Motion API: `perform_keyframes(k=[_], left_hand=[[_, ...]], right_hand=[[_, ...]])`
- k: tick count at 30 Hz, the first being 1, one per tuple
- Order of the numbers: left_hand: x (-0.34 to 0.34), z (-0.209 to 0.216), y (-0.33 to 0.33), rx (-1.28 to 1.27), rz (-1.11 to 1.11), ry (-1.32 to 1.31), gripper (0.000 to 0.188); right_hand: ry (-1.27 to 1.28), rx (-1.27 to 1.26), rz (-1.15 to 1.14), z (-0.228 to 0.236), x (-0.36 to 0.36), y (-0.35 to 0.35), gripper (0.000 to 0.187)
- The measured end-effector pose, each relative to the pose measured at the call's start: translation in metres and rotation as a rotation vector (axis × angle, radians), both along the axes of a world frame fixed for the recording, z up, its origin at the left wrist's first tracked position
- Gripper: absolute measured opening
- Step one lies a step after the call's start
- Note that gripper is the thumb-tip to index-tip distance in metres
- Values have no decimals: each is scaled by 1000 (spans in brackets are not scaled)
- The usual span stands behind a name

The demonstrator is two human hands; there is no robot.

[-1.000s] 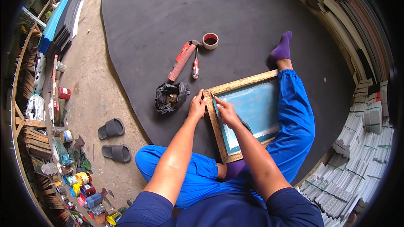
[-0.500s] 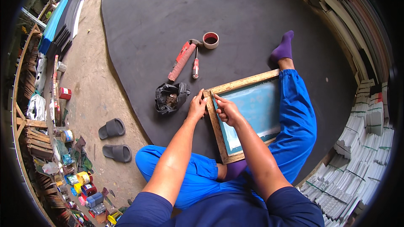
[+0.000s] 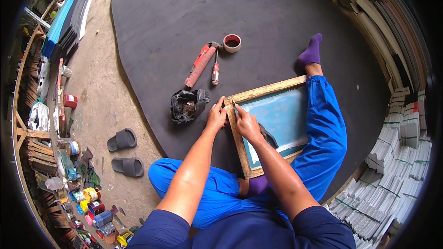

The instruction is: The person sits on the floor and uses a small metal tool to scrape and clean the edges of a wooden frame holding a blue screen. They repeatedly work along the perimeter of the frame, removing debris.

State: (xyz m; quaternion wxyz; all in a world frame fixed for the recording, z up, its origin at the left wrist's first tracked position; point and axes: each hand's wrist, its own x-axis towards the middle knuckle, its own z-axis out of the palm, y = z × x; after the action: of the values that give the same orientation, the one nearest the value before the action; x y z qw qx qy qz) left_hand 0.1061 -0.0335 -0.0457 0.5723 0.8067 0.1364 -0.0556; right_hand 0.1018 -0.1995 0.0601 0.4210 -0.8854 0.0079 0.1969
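Observation:
A wooden-framed screen (image 3: 281, 110) with pale blue mesh rests tilted across my lap, its right side against my leg. My left hand (image 3: 216, 117) is closed on the frame's upper left corner, index finger along the outer edge. Closed around dark-handled pliers (image 3: 268, 136), my right hand (image 3: 248, 124) is just inside that corner. The pliers' handles stick out beside my wrist; their tip meets the wood by the corner, and its exact bite is too small to make out.
Beyond the frame lie a hammer (image 3: 200, 67), a red-handled screwdriver (image 3: 215, 74), a tape roll (image 3: 232, 43) and an open black plastic bag (image 3: 189, 105) on the dark mat (image 3: 258, 9). Grey slippers (image 3: 122, 140) sit left, near paint cans (image 3: 92, 194). Bundled stacks (image 3: 387, 170) line the right.
My right hand has turned at the corner, and the pliers' dark handles now show beside the wrist. My left hand keeps its place on the frame.

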Motion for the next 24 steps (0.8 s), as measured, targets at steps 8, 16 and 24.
perform_keyframes(k=[8, 16, 24], left_hand=[[0, -9, 2, 95, -7, -62, 56], [-1, -12, 4, 60, 14, 1, 55], [4, 6, -8, 50, 42, 15, 58]], right_hand=[[81, -241, 24, 48, 1, 33, 48], [140, -227, 67, 36, -3, 29, 56], [-1, 387, -257, -57, -1, 15, 47]])
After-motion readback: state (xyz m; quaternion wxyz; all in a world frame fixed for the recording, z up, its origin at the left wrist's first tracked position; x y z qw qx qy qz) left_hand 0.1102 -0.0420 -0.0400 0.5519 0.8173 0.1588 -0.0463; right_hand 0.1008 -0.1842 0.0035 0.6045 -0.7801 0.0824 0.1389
